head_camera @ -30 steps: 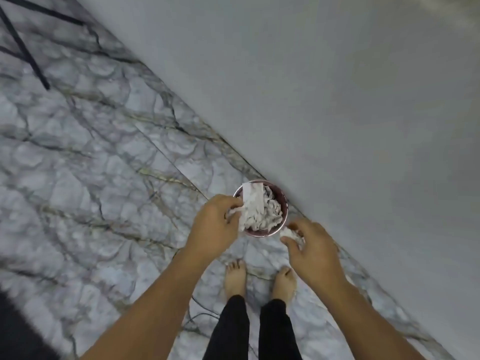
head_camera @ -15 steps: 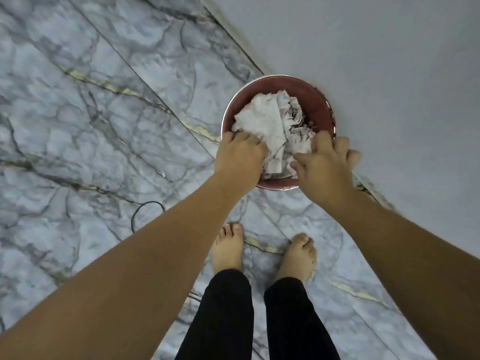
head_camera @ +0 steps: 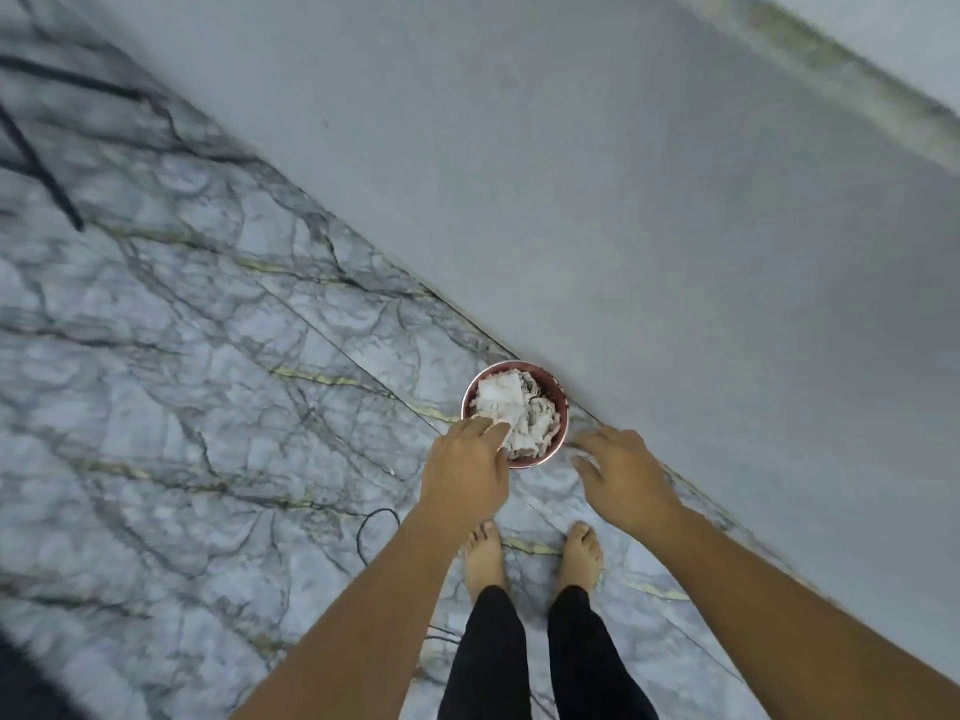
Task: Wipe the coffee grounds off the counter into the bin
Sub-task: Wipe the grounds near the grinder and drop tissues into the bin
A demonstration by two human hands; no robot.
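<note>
Hands (head_camera: pixel 467 472) risen, fingers (head_camera: pixel 485 431) above bin (head_camera: pixel 558 394).

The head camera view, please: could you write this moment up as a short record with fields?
bin: small round red bin on the marble floor, against the grey wall
contents: crumpled white paper with dark specks, filling the bin
left hand: open, empty, fingers over the bin's near rim
right hand: open, empty, beside the bin
feet: bare, just short of the bin
counter: not in view
</note>
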